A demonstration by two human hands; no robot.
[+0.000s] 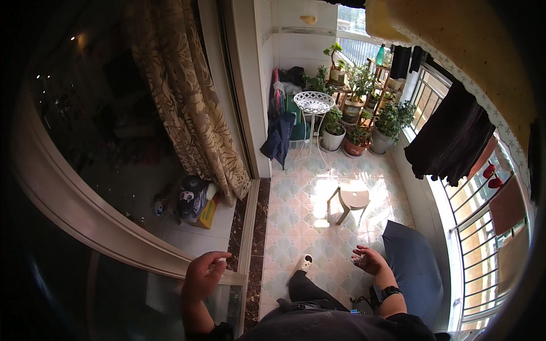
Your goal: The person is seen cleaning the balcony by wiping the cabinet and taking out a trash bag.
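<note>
My left hand (204,275) is raised at the lower left, in front of the sliding door's frame (170,251). Its fingers are bent, with the thumb apart from the index finger. Whether it touches the frame cannot be told. At the lower right, my right hand (370,261) is half curled above the tiled floor, a black watch on its wrist. Something small and pale shows at its fingers, too unclear to name. Beside that arm a dark blue open umbrella (411,268) rests on the floor. Ahead stands a low plastic stool (354,195) in sunlight.
Potted plants (354,93) and a white metal plant stand (314,103) fill the far end, near a folded umbrella (279,136). Dark clothing (452,132) hangs by the barred window (473,247) at right. A patterned curtain (192,98) hangs inside the doorway, above its floor track (248,230).
</note>
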